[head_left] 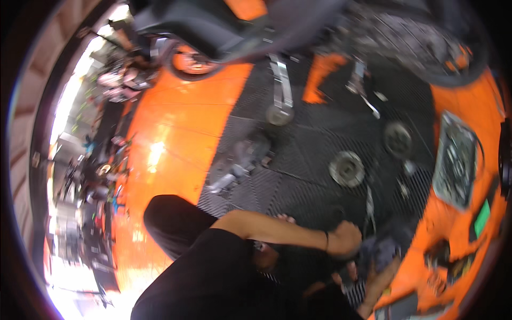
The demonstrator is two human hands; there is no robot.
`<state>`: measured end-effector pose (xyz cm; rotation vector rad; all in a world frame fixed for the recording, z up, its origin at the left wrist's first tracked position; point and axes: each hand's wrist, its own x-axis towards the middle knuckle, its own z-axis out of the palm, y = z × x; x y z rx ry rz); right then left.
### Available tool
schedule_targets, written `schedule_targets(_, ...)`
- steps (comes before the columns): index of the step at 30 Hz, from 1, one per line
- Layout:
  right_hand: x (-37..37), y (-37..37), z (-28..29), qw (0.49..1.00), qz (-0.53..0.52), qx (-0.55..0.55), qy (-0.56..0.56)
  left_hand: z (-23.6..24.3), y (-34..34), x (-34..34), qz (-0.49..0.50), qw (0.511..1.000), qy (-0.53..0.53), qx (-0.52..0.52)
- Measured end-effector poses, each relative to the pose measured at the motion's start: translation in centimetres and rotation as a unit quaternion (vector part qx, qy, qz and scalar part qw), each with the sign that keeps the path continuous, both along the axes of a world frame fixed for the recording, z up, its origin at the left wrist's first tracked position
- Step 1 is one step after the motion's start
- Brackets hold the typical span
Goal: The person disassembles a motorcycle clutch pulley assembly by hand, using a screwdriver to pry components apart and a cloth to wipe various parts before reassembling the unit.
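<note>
My left hand (344, 238) is closed in a fist above the black ribbed mat (298, 149); whatever it may hold is hidden. A dark cord circles that wrist. Close to it on the right lies a blurred dark grey thing (377, 249), perhaps cloth. My right hand (392, 265) reaches in from the lower right and touches this grey thing, its fingers smeared by motion. Farther out on the mat sit a round metal disc part (347, 169) and a second, darker round part (398, 140). A dark machine part (250, 152) lies to the left.
A motorbike (229, 29) stands across the far side. Past the mat's middle lies a long silver part (281, 88). On the orange floor (176, 128) at right rest a tray of metal pieces (456, 160) and a green item (482, 218). My bent knee (168, 218) is at left.
</note>
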<state>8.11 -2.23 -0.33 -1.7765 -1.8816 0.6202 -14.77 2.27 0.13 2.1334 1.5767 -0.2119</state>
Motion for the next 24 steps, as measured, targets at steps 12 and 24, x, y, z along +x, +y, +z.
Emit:
schedule_targets(12, -0.1, -0.7, -0.5, 0.975, -0.166, -0.082, 0.123, 3.7, 5.5, 0.4, 0.045, 0.983, -0.181, -0.002)
schedule_targets(24, -1.7, -0.8, 7.8, 0.880, 0.002, -0.310, 0.360, 4.5, 2.8, 6.7, 0.279, 0.453, -0.707, -0.467)
